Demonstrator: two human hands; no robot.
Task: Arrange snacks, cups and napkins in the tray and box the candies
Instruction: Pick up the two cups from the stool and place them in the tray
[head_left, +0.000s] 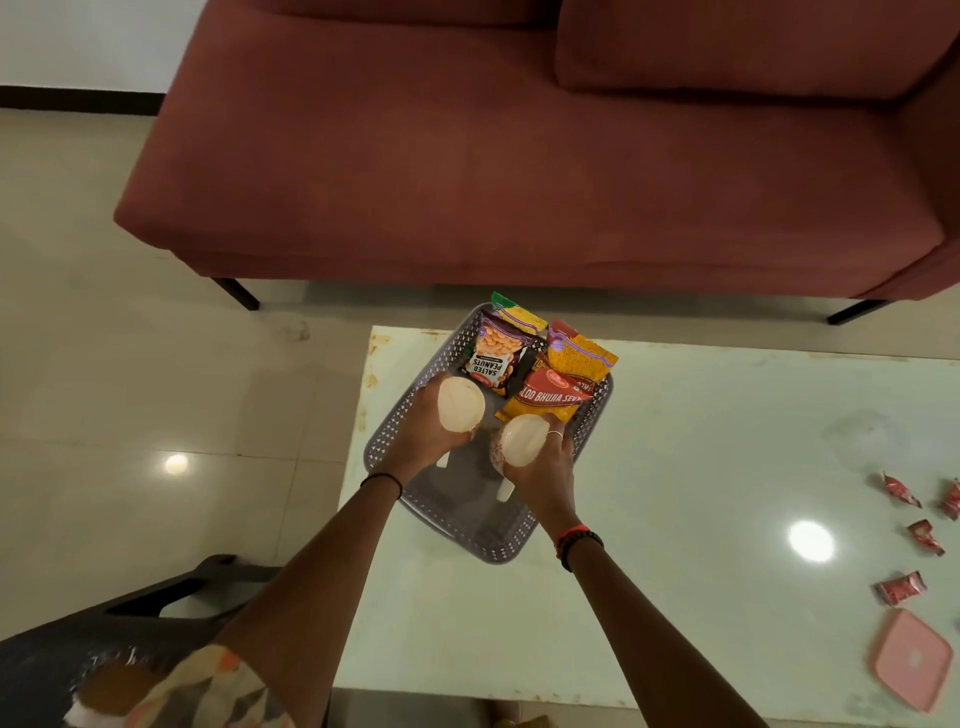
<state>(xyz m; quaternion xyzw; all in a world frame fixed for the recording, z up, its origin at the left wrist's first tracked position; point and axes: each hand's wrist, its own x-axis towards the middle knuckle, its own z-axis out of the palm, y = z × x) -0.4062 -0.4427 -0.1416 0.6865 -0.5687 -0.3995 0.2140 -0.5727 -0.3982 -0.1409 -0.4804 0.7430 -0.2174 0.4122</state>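
A grey perforated tray (457, 525) stands at the left end of the pale table (675, 519). Several snack packets fill its far half: a salted peanuts pack (493, 358), a red bhujia pack (550, 397) and a yellow pack (579, 356). My left hand (423, 434) grips a pale cup (461, 404) over the tray's left side. My right hand (545, 470) grips a second pale cup (522, 439) in the tray's middle. Several red wrapped candies (901, 587) lie at the table's right edge. A pink box lid (911, 660) lies near them. No napkins show.
A maroon sofa (519, 156) stands just beyond the table. A dark plastic chair (130, 623) is at lower left on the tiled floor (156, 415).
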